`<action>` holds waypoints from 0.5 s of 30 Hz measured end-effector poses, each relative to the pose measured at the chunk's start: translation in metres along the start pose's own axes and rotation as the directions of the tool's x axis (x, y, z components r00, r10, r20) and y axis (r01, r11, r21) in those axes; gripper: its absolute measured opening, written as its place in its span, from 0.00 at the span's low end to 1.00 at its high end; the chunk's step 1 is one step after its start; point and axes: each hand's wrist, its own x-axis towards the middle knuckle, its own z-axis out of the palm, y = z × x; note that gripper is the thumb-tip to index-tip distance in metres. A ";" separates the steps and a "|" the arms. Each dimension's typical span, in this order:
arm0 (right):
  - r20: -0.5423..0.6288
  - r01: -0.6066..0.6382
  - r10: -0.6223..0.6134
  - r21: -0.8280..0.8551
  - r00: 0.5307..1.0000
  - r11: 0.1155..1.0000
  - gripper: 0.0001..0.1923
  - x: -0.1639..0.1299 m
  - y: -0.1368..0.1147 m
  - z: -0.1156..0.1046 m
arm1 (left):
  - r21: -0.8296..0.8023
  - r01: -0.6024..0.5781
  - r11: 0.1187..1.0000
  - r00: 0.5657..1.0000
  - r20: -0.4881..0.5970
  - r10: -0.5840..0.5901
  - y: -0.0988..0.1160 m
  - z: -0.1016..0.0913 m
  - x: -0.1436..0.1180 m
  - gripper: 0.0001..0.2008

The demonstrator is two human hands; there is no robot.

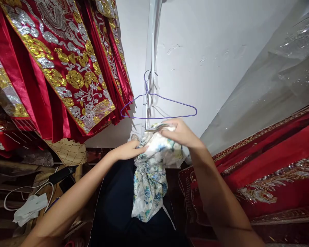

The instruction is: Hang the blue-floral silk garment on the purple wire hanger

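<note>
A floral cloth (154, 164) is gripped by the closed fingers of the left hand (127, 151) and right hand (181, 133), just below a purple hanger (158, 108).

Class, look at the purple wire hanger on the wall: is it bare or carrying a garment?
Bare. The hanger shows only wire against the wall; the floral cloth is bunched below in both hands.

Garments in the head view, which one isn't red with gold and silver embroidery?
The white cloth printed with blue and green flowers, bunched between the left hand and right hand below the purple wire hanger. The others are red embroidered satin.
</note>
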 end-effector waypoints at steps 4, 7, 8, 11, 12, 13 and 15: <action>-0.285 0.085 -0.136 -0.181 0.949 0.980 0.23 0.037 0.037 -0.014 | 0.277 0.023 0.961 0.981 0.179 -0.075 -0.016 -0.033 -0.008 0.24; -0.242 -0.055 0.002 -0.215 0.970 0.975 0.24 0.052 0.074 -0.010 | 0.476 0.123 0.871 0.977 0.094 -0.190 -0.030 -0.062 -0.007 0.23; -0.221 -0.096 0.043 -0.232 0.974 0.968 0.21 0.053 0.084 -0.010 | 0.533 0.158 0.831 0.968 0.084 -0.238 -0.035 -0.070 -0.006 0.23; -0.162 -0.109 0.063 -0.287 0.985 0.952 0.14 0.049 0.100 -0.017 | 0.645 0.209 0.735 0.943 0.067 -0.327 -0.045 -0.087 -0.004 0.23; -0.151 -0.098 0.055 -0.294 0.987 0.951 0.12 0.046 0.101 -0.022 | 0.660 0.205 0.723 0.947 0.051 -0.316 -0.046 -0.091 -0.002 0.21; -0.147 -0.092 0.050 -0.293 0.988 0.952 0.11 0.043 0.099 -0.027 | 0.665 0.193 0.721 0.959 0.026 -0.281 -0.045 -0.095 0.000 0.19; -0.149 -0.090 0.050 -0.273 0.988 0.958 0.09 0.038 0.091 -0.037 | 0.667 0.147 0.731 0.985 -0.034 -0.167 -0.040 -0.100 0.006 0.16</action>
